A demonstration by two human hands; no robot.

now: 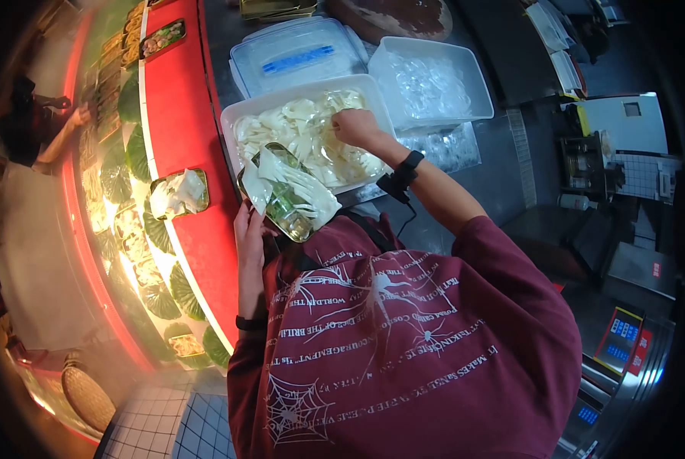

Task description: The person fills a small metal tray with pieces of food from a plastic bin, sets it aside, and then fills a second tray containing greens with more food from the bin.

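My left hand is closed on the edge of a small dark tray, which is tilted over the near left corner of a white tub. Pale white slices lie on the tray, with green showing between them. Inside the tub are many more whitish pieces of the same kind. My right hand is at the tub's right side, its fingers curled down at the pieces; what they grip, if anything, is hidden.
Behind the tub sits a lidded clear box; right of it, a bin of clear pieces. A filled tray rests on the red counter. Beyond the lit food display, another person stands at left.
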